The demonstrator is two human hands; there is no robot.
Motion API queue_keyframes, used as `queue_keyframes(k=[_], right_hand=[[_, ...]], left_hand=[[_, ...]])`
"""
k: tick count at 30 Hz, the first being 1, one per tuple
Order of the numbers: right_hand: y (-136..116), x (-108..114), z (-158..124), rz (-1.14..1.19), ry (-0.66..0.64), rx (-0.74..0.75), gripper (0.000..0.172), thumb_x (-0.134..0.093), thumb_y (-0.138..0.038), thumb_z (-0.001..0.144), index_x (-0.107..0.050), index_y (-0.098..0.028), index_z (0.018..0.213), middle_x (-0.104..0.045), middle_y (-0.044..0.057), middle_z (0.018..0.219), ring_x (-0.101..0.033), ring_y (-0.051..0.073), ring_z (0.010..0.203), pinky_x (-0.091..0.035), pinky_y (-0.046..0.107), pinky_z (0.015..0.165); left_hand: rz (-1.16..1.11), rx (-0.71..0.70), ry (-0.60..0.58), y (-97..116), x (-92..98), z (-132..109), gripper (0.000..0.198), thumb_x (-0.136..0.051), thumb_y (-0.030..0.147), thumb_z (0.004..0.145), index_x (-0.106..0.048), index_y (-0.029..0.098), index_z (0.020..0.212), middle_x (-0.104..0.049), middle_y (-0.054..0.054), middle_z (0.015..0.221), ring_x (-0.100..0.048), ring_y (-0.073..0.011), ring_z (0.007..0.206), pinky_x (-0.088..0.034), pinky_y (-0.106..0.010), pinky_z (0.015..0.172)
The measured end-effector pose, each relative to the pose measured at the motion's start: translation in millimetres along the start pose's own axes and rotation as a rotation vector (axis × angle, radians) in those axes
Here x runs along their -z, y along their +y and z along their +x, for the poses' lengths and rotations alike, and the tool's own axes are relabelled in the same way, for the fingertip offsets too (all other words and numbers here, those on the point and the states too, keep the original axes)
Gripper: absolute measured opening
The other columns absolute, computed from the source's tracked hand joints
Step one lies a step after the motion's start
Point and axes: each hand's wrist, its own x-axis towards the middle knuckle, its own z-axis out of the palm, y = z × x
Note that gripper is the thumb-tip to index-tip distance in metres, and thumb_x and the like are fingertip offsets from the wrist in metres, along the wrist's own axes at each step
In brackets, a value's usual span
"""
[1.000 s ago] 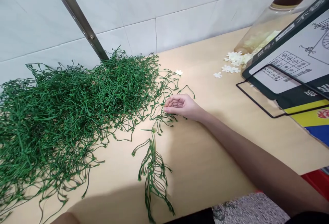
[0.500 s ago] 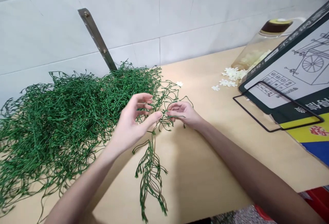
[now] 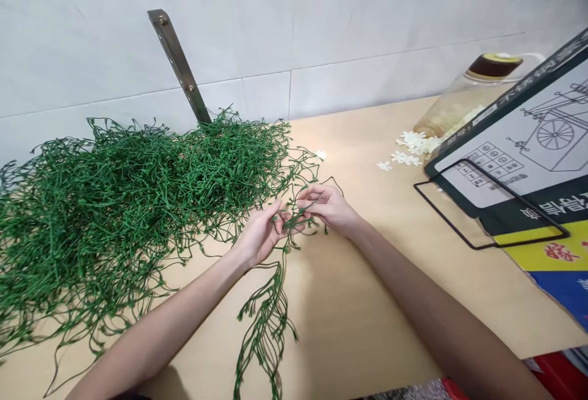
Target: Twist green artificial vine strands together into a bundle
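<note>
A large heap of green plastic stems [image 3: 114,198] covers the left half of the wooden table [image 3: 367,302]. My left hand [image 3: 261,234] and my right hand [image 3: 328,207] meet at the heap's right edge, both pinched on thin green stems between them. A separate green branched sprig [image 3: 266,320] hangs down from my left hand's fingers towards the table's front edge.
Small white plastic flowers [image 3: 408,149] lie scattered at the back right beside a tipped clear jar [image 3: 463,103] with a dark lid. A printed board on a black wire stand [image 3: 505,173] fills the right side. A metal bracket [image 3: 181,69] slants against the white tiled wall.
My left hand came up into view, then closed from spread fingers onto the stems next to my right hand. The view tilted up slightly.
</note>
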Motion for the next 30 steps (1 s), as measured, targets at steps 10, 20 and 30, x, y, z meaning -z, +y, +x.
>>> queue_keyframes(k=[10,20,30], right_hand=[[-3.7,2.4,-4.0,-0.015,-0.053,-0.041,0.035,-0.09,-0.034,0.057,-0.065,-0.015,0.073,-0.066,-0.002,0.061,-0.058,0.008,0.049,-0.048,0.019,0.046],[-9.9,1.8,-6.8,-0.119,-0.193,-0.071,0.039,-0.079,-0.052,0.072,-0.065,-0.016,0.078,-0.066,0.0,0.063,-0.059,0.009,0.052,-0.05,0.022,0.052],[-22.8,-2.6,-14.8,-0.327,-0.377,-0.14,0.034,-0.086,-0.037,0.062,-0.062,-0.014,0.071,-0.068,0.001,0.068,-0.062,0.01,0.061,-0.05,0.022,0.058]], left_hand=[[0.145,0.025,-0.016,0.5,4.0,-1.3,0.034,-0.088,0.033,0.056,-0.071,0.009,0.073,-0.064,-0.003,0.07,-0.053,-0.0068,0.056,-0.036,-0.017,0.042],[0.574,0.018,-0.085,9.7,6.8,-6.6,0.023,-0.077,0.032,0.064,-0.065,0.013,0.072,-0.06,0.001,0.058,-0.04,-0.0037,0.04,-0.022,-0.017,0.037],[1.149,-0.452,-0.233,2.5,13.0,-10.6,0.01,-0.066,0.024,0.073,-0.062,0.016,0.067,-0.056,0.003,0.059,-0.047,-0.0085,0.055,-0.035,-0.022,0.055]])
